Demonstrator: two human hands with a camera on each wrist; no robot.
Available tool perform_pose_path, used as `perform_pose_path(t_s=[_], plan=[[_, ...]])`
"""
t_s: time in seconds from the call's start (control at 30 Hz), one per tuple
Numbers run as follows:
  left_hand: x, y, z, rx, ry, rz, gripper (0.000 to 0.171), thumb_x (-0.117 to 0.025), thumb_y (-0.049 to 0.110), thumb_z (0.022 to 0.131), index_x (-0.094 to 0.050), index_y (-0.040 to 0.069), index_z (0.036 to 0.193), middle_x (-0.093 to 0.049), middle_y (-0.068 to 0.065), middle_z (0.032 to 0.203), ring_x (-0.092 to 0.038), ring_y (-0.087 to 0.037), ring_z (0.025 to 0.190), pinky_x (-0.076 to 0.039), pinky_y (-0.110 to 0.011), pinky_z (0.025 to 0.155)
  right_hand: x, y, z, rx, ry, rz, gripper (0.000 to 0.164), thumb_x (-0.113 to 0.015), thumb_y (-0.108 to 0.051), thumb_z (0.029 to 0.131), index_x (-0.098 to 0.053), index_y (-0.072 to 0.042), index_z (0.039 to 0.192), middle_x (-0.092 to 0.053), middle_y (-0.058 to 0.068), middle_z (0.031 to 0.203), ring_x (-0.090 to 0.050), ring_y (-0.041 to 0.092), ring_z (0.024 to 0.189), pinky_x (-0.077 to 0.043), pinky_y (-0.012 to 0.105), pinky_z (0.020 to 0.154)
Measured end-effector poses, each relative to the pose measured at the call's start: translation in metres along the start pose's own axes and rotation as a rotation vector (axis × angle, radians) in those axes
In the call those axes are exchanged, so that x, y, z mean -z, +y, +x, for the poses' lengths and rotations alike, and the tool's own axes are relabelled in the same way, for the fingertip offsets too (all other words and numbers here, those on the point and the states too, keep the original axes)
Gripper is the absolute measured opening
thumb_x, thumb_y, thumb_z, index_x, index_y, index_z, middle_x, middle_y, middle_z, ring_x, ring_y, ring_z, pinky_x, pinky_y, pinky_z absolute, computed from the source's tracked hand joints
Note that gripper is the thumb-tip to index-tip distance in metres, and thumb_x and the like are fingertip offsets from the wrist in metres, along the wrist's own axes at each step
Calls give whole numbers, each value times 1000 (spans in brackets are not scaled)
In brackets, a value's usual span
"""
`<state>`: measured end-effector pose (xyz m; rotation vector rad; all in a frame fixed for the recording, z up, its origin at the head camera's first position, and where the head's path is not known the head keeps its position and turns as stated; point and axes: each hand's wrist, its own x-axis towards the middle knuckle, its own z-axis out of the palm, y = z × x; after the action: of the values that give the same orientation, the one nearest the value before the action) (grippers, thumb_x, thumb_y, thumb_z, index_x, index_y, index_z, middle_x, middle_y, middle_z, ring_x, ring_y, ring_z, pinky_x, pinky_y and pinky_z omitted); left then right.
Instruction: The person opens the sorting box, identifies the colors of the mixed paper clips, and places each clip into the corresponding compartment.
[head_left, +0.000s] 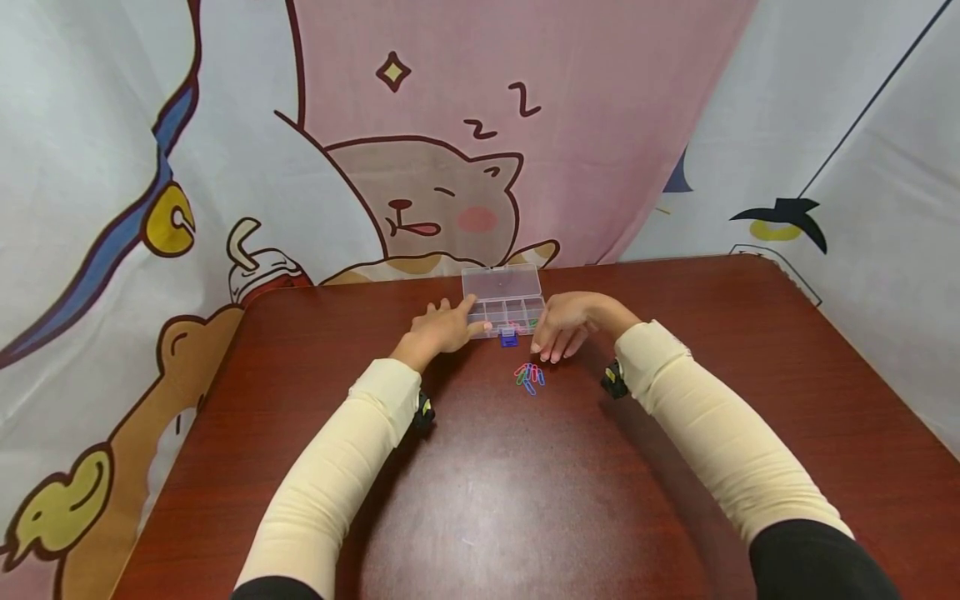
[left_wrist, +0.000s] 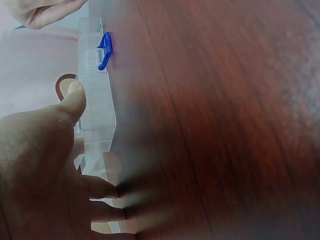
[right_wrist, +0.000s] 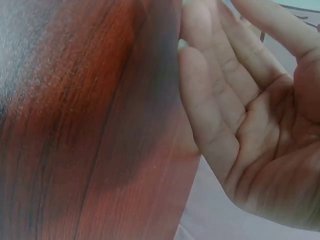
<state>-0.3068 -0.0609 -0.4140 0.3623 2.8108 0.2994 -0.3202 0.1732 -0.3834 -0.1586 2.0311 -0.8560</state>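
Note:
A clear plastic compartment box (head_left: pixel 502 312) stands near the table's far edge with its lid (head_left: pixel 501 283) raised and a blue latch (head_left: pixel 509 340) at the front. Inside its right-hand compartments lie a few pink and green bits. My left hand (head_left: pixel 444 327) is at the box's left end, fingers spread and fairly straight, thumb on the front rim. My right hand (head_left: pixel 566 325) hangs beside the box's front right corner with fingers pointing down; its index and thumb tips are out of the right wrist view. Several coloured paper clips (head_left: pixel 530 377) lie just in front of the box.
A reddish-brown wooden table (head_left: pixel 465 483) reaches toward me, glossy with reflected light. Close behind the box hangs a printed cartoon curtain (head_left: pixel 450 192). Both wrists carry a small dark camera, the left camera (head_left: pixel 423 411) and the right camera (head_left: pixel 613 380).

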Motion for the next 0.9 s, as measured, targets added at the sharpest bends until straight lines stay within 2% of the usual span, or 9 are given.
perform_pose_path(t_s=[0.73, 0.9], plan=[[0, 0, 0, -2, 13, -11, 71, -34, 65, 86, -16, 30, 145, -21, -23, 144, -19, -45, 128, -24, -61, 92, -23, -12, 10, -73, 76, -349, 19, -76, -22, 73, -72, -7, 83, -69, 8, 77, -66, 21, 74, -51, 35, 63], [0, 0, -1, -4, 12, -10, 71, -34, 65, 86, -15, 29, 145, -21, -23, 144, -19, -45, 128, -24, -61, 92, -27, -15, 11, -98, 95, -385, 18, -76, -20, 72, -71, -5, 81, -68, 8, 75, -66, 21, 71, -51, 36, 63]])
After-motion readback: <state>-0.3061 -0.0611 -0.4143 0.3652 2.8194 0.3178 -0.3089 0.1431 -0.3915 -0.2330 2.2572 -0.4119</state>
